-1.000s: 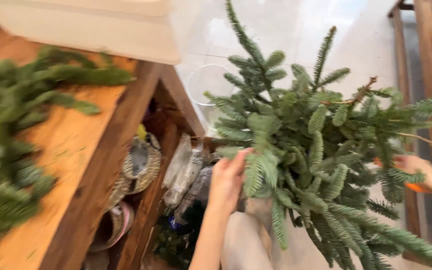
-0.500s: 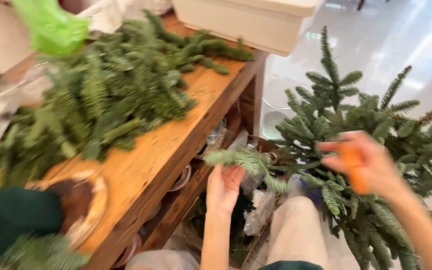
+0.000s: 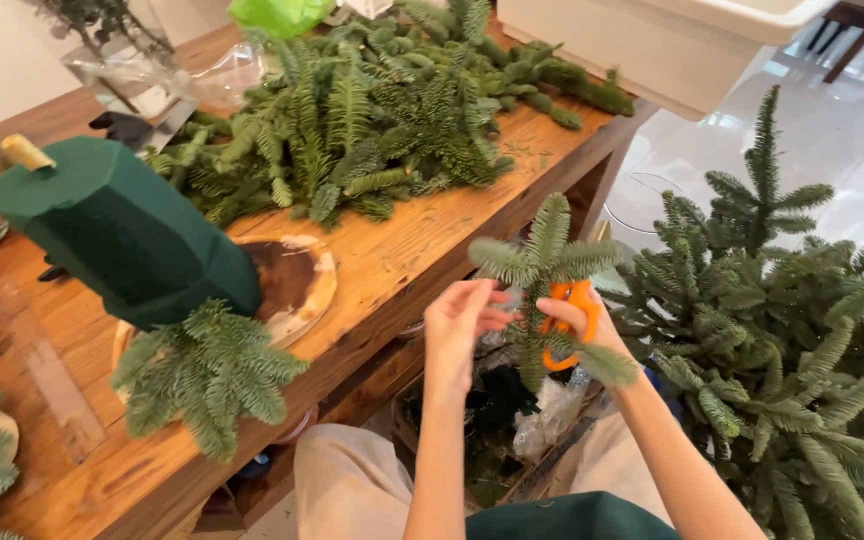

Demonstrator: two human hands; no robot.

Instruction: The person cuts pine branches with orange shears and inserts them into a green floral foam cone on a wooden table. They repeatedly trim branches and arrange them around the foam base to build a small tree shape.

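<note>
Two bare hands meet over the gap between the wooden table (image 3: 392,270) and the person's lap, working one small fir sprig (image 3: 542,262). Farthest left on the table stands a dark green foam block (image 3: 122,235), tilted, on a round wooden slab (image 3: 297,285), with a fir tip (image 3: 207,375) set in at its base. Behind it lies a heap of cut fir branches (image 3: 372,120). Next comes the left hand (image 3: 457,325), fingers pinched on the sprig's stem just under its lowest side shoots. The right hand (image 3: 577,320) is closed through the loops of orange-handled scissors (image 3: 570,325), held against the same stem; I cannot tell whether the blades are shut. At far right a large bunch of fir (image 3: 792,350) stands on the floor.

Such a sprig should be light and springy: soft flat needles on a thin woody stem that bends before it snaps. Needles will likely shed if squeezed, and sap may make it tacky, so the bare lower stem is the place to hold, as the left hand does.

Compared with half a second ago, the sprig is raised from knee height to beside the table edge, the right hand has come in from out at the right to join the left, and the view has swung left to show the foam block.
</note>
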